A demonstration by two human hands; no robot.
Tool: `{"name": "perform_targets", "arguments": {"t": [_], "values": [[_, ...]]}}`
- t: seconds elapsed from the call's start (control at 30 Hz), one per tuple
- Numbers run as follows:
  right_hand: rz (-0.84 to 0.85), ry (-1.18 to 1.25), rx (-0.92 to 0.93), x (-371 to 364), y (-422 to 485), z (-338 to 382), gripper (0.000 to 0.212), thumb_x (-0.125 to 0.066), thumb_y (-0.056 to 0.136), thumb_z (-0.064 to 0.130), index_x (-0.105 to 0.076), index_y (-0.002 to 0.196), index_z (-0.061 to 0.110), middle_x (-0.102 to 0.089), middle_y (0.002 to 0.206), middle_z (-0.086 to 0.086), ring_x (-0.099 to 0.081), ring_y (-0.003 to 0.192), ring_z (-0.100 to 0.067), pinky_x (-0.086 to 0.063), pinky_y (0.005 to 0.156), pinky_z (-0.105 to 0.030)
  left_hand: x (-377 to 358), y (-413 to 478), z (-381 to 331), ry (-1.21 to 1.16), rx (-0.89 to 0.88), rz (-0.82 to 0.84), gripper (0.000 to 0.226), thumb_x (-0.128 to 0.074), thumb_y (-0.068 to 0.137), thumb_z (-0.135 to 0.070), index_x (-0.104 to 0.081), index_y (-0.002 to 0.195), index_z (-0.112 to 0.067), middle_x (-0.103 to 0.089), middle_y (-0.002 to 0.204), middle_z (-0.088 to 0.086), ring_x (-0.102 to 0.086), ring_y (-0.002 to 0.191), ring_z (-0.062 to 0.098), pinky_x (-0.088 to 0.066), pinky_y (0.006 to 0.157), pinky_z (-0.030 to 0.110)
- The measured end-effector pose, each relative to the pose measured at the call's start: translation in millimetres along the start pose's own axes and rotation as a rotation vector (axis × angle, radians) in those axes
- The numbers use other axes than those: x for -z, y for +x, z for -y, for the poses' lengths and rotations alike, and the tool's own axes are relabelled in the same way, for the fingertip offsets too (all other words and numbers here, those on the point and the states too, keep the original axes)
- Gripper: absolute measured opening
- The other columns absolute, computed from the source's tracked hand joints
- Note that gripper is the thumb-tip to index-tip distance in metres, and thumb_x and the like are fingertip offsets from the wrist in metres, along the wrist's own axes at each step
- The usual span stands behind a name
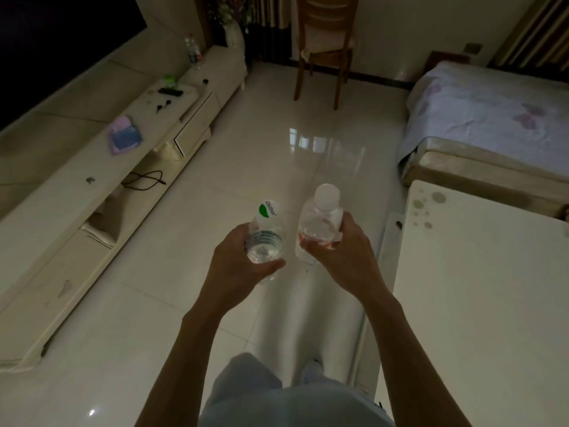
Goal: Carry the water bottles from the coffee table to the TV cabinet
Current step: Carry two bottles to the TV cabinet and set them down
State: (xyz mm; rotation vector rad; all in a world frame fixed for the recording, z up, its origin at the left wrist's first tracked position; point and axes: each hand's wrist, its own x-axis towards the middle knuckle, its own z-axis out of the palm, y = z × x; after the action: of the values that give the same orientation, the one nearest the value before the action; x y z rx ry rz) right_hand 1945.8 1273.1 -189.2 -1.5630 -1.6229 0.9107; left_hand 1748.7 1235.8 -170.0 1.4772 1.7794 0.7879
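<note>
My left hand (238, 266) grips a clear water bottle with a green-and-white cap (267, 224), held over the tiled floor. My right hand (345, 251) grips a second clear bottle with a white cap and red label (321, 214). Both bottles are upright, side by side, a little apart. The white coffee table (480, 303) stands to my right. The long cream TV cabinet (92, 192) runs along the left wall. Another bottle (193, 52) stands on its far end.
On the cabinet lie a purple cloth (124, 138), a remote (170, 92) and small dark items; a black cable (144, 180) hangs off its front edge. A wooden chair (326, 47) stands ahead. A covered sofa (492, 124) sits at right. The glossy floor (246, 167) lies between.
</note>
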Motion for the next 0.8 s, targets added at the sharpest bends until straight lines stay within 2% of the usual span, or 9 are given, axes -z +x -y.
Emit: {"name": "perform_targets", "arguments": {"t": [0.1, 0.17, 0.23, 0.43, 0.6, 0.8], "values": [[0.030, 0.014, 0.018, 0, 22, 1, 0.063, -0.079, 0.071, 0.048, -0.051, 0.123, 0.024, -0.060, 0.105, 0.015, -0.064, 0.091, -0.007, -0.046, 0.072, -0.013, -1, 22, -7, -0.014, 0.000, -0.009, 0.056, -0.085, 0.066, -0.035, -0.055, 0.112, -0.027, -0.064, 0.097, -0.014, -0.061, 0.085, -0.002, -0.046, 0.065, 0.008], [0.043, 0.022, 0.019, -3, 34, 1, 0.063, -0.079, 0.071, 0.048, -0.051, 0.123, 0.024, -0.061, 0.106, 0.015, -0.063, 0.092, -0.006, -0.049, 0.075, -0.016, 0, 35, -8, -0.024, 0.005, -0.010, 0.056, -0.085, 0.066, -0.034, -0.054, 0.112, -0.027, -0.063, 0.097, -0.015, -0.061, 0.085, -0.004, -0.046, 0.066, 0.008], [0.060, 0.025, 0.014, -10, 49, 1, 0.063, -0.079, 0.071, 0.048, -0.052, 0.123, 0.026, -0.061, 0.106, 0.016, -0.063, 0.092, -0.003, -0.051, 0.077, -0.017, 3, 49, -5, -0.037, 0.017, -0.019, 0.057, -0.085, 0.067, -0.034, -0.055, 0.114, -0.024, -0.064, 0.098, -0.014, -0.061, 0.086, -0.003, -0.047, 0.070, 0.010], [0.091, -0.011, -0.007, -45, 105, 9, 0.053, -0.078, 0.072, 0.047, -0.047, 0.113, 0.037, -0.061, 0.101, 0.019, -0.064, 0.090, -0.003, -0.044, 0.071, -0.010, 27, 106, 21, -0.058, 0.049, -0.031, 0.062, -0.085, 0.066, -0.033, -0.055, 0.119, -0.019, -0.064, 0.105, -0.008, -0.061, 0.091, 0.003, -0.048, 0.078, 0.015], [0.102, -0.048, -0.040, -89, 165, 32, 0.054, -0.080, 0.072, 0.042, -0.048, 0.115, 0.035, -0.058, 0.100, 0.020, -0.059, 0.087, 0.002, -0.040, 0.071, -0.007, 67, 172, 51, -0.091, 0.057, -0.035, 0.061, -0.085, 0.066, -0.035, -0.053, 0.116, -0.023, -0.063, 0.104, -0.009, -0.061, 0.093, 0.006, -0.052, 0.083, 0.024], [0.120, -0.067, -0.046, -136, 236, 74, 0.049, -0.078, 0.076, 0.039, -0.044, 0.111, 0.038, -0.054, 0.094, 0.030, -0.056, 0.085, 0.012, -0.039, 0.069, -0.006, 126, 253, 76, -0.095, 0.058, -0.047, 0.062, -0.085, 0.063, -0.039, -0.053, 0.115, -0.025, -0.063, 0.103, -0.011, -0.061, 0.092, 0.006, -0.048, 0.078, 0.018]]}}
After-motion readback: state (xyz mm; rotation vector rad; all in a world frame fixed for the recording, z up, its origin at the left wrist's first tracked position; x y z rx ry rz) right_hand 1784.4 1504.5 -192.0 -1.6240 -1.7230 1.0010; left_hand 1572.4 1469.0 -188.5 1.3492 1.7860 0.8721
